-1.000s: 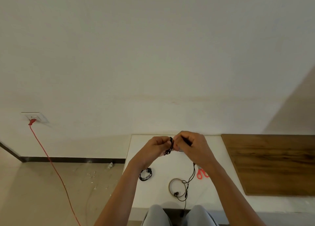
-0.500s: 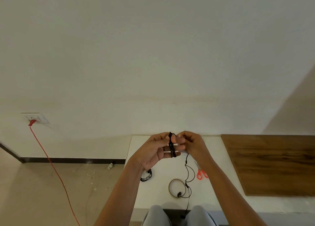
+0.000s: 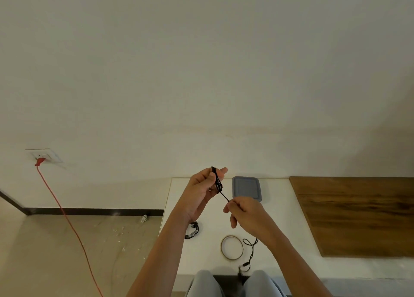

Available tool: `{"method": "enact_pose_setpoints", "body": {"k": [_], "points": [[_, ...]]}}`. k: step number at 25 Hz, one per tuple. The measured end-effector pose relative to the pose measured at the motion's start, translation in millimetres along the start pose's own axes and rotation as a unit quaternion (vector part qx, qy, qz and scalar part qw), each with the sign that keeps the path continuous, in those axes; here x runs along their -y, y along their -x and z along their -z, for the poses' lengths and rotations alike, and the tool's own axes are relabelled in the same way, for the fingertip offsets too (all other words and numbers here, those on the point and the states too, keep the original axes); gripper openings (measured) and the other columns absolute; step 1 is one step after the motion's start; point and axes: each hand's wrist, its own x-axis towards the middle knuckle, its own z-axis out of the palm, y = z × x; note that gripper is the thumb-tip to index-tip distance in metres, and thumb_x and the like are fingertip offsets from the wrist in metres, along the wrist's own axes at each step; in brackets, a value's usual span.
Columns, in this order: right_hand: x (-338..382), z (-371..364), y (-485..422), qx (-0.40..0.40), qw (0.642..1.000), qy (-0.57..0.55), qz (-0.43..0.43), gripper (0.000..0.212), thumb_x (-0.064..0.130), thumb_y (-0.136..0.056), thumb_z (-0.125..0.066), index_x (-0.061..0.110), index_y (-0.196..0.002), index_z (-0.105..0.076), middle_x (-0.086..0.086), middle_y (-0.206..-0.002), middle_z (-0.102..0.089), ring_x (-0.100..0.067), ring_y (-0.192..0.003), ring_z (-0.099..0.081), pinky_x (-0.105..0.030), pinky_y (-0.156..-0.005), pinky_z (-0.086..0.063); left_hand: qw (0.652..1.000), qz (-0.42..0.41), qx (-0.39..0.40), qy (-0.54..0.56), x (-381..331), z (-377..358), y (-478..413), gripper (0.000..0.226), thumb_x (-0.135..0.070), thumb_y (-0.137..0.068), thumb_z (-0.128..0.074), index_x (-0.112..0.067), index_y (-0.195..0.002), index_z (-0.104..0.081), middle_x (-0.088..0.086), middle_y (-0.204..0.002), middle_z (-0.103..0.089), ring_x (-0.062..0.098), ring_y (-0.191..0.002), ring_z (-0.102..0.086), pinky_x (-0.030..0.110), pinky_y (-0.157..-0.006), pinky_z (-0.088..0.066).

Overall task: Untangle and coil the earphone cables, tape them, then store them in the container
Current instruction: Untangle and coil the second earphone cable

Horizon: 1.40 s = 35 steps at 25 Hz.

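Note:
My left hand [image 3: 205,188] is raised above the white table [image 3: 179,207], with a black earphone cable [image 3: 217,182] wound in loops round its fingers. My right hand [image 3: 244,211] pinches the same cable just below and to the right, holding a short taut stretch. The loose end [image 3: 249,249] hangs down past my right wrist to the table's front edge. A second, coiled black earphone bundle [image 3: 192,230] lies on the table under my left forearm. A ring of clear tape [image 3: 231,247] lies near the front. The grey lidded container [image 3: 246,188] sits at the back of the table.
A brown wooden board [image 3: 358,213] covers the table's right part. A red cord [image 3: 65,216] runs from a wall socket [image 3: 43,156] down over the floor at left. My knees [image 3: 208,283] are under the table's front edge.
My right hand has dropped down and to the right, pulling the cable away from the coil on my left hand. The container came into sight behind them. The scissors are now hidden.

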Motion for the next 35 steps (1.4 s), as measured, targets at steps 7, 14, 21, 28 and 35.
{"method": "enact_pose_setpoints", "body": {"k": [7,14,21,28,35], "points": [[-1.9,11.8,0.8,-0.023,0.993,-0.108,-0.049,0.027,0.024,-0.098,-0.048,0.009,-0.084,-0.065,-0.005,-0.070,-0.067,-0.009,-0.046,-0.052,-0.021,-0.047,-0.041,0.998,-0.023,-0.031,-0.041,-7.3,-0.6,-2.7,0.030,-0.009,-0.102,-0.038,-0.013,-0.095,-0.067,0.001,-0.126,-0.064,0.014,-0.126,-0.052,0.025,-0.096,-0.045],[-5.5,15.1,0.1,-0.139,0.988,-0.071,0.003,0.016,0.020,-0.091,-0.061,0.017,-0.075,-0.066,-0.001,-0.069,-0.066,-0.005,-0.041,-0.053,-0.015,-0.046,-0.043,0.997,-0.045,-0.046,-0.042,-11.4,6.4,-4.8,0.027,-0.009,-0.102,-0.039,-0.011,-0.089,-0.063,0.000,-0.125,-0.065,0.016,-0.125,-0.052,0.029,-0.100,-0.042],[-5.2,13.4,1.1,-0.115,0.991,-0.061,-0.009,0.038,0.021,-0.098,-0.045,0.011,-0.067,-0.063,0.002,-0.054,-0.062,-0.005,-0.043,-0.053,-0.021,-0.053,-0.048,0.993,-0.046,-0.047,-0.097,-7.8,4.9,-6.9,0.031,-0.008,-0.102,-0.039,-0.018,-0.092,-0.067,-0.006,-0.121,-0.066,0.009,-0.120,-0.055,0.028,-0.101,-0.042],[16.9,23.0,7.0,-0.123,0.988,0.023,0.094,0.034,0.034,-0.093,-0.056,0.020,-0.063,-0.064,0.006,-0.053,-0.061,-0.001,-0.044,-0.053,-0.014,-0.046,-0.043,0.969,-0.004,0.038,-0.244,8.5,1.3,-1.5,0.026,-0.016,-0.099,-0.044,-0.018,-0.089,-0.068,0.001,-0.081,-0.064,0.011,-0.070,-0.044,0.024,-0.069,-0.035],[19.4,49.0,-9.8,-0.072,0.984,0.080,0.141,0.011,0.017,-0.081,-0.070,0.024,-0.073,-0.070,0.013,-0.065,-0.066,0.003,-0.062,-0.058,-0.008,-0.057,-0.041,0.942,0.093,0.135,-0.292,5.0,2.8,7.7,0.028,-0.014,-0.098,-0.044,-0.018,-0.091,-0.071,0.002,-0.101,-0.072,0.009,-0.080,-0.051,0.026,-0.082,-0.041]]}}
